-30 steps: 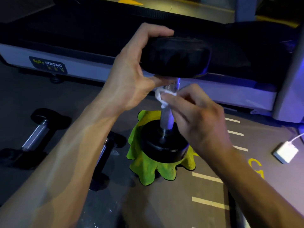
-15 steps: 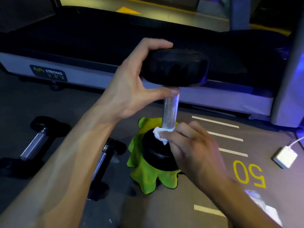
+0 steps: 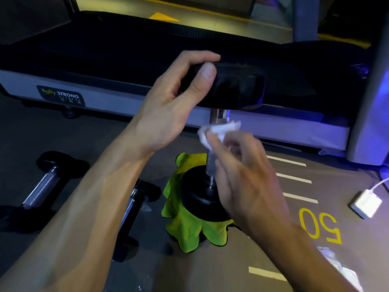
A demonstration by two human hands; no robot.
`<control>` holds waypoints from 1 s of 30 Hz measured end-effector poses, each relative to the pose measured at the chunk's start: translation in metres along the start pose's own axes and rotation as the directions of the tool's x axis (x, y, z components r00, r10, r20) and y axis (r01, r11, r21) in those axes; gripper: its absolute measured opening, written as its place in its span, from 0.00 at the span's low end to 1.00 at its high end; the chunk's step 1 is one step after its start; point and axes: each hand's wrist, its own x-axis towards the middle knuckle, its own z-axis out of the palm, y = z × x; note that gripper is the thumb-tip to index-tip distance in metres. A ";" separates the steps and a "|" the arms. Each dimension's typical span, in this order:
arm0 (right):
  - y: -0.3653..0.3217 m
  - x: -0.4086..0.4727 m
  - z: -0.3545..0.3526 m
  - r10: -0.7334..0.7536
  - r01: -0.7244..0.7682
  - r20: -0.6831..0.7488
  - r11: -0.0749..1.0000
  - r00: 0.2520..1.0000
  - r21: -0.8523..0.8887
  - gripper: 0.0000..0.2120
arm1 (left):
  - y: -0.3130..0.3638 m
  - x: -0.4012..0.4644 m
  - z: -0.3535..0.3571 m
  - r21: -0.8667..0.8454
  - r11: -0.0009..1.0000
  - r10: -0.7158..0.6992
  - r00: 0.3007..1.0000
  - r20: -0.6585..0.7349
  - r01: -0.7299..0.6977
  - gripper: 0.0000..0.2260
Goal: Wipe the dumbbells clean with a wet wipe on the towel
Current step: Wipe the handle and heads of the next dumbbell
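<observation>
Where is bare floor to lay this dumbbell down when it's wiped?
Bare grey floor lies between the treadmill base and the chrome-handled dumbbells. It is crowded left of the green towel and by the white charger.

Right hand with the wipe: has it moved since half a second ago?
Yes. The right hand and wet wipe have slid up the dumbbell handle, from the bottom head on the towel toward the top head.

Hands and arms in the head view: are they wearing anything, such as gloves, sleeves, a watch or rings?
Nothing worn shows. The left hand and right hand are bare, without gloves, and no rings are visible. Both forearms are uncovered as far as the frame's bottom edge, with no sleeve cuff, watch or wristband in sight. The right hand's fingers are motion-blurred, so small details there cannot be made out.
</observation>
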 end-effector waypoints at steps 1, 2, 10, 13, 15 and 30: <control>0.001 0.009 -0.003 0.001 -0.002 -0.017 1.000 1.000 -0.027 0.25 | 0.001 0.000 0.001 0.001 1.000 0.000 1.000 0.002 0.000 0.11; 0.001 0.015 -0.005 0.008 -0.009 -0.035 0.999 0.999 -0.045 0.25 | 0.003 0.000 0.001 -0.002 1.000 0.000 1.000 0.004 0.000 0.11; -0.006 -0.008 0.001 0.051 -0.051 -0.014 0.999 0.999 -0.003 0.28 | 0.002 0.001 0.004 0.017 1.000 0.009 1.000 -0.012 -0.009 0.11; -0.002 0.005 0.000 0.035 -0.037 -0.040 0.997 0.999 -0.065 0.27 | 0.001 0.001 0.004 0.011 1.000 0.011 1.000 -0.010 -0.010 0.12; 0.001 0.008 0.001 0.043 -0.045 -0.031 0.997 0.999 -0.063 0.27 | 0.000 0.001 0.002 0.027 1.000 0.013 1.000 -0.020 -0.013 0.12; 0.008 -0.024 0.003 -0.004 -0.001 0.148 1.000 0.989 0.030 0.24 | 0.002 0.001 -0.003 0.019 0.999 -0.029 0.998 -0.057 0.030 0.14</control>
